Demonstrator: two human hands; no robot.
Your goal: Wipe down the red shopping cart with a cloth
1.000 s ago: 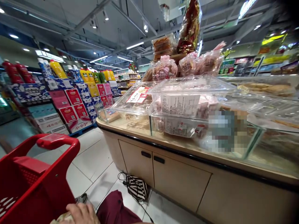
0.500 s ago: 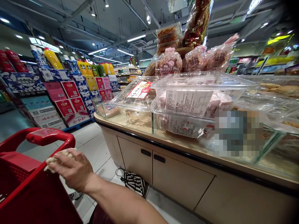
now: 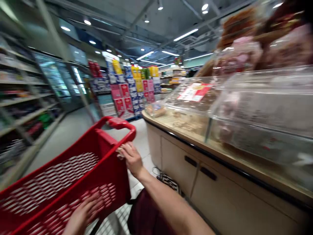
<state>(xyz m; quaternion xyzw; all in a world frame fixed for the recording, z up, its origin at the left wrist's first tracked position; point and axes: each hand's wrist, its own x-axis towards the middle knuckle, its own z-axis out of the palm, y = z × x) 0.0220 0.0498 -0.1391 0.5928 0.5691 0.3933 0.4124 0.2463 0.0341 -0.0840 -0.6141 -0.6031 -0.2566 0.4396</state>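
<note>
A red shopping cart [image 3: 97, 176] with slotted sides fills the lower left. At the rim below its handle, my right hand [image 3: 133, 159] is closed over a crumpled pale cloth [image 3: 120, 152], pressing it to the red plastic. Only a little of the cloth shows beyond the fingers. Lower down, my left hand [image 3: 85, 210] lies with stretched fingers by the cart's slotted side, holding nothing. Motion blur hides whether it touches the plastic.
A display counter [image 3: 176, 130] with clear food boxes [image 3: 193, 94] runs along the right. A striped black-and-white bag [image 3: 170, 182] lies at its foot. Stacked drink cartons [image 3: 122, 98] stand beyond the cart, and store shelves [image 3: 24, 107] line the left.
The view has swung left, bringing more of the cart and the left shelves into sight. My left hand has appeared. My right hand stays on the cart's rim with the cloth.
</note>
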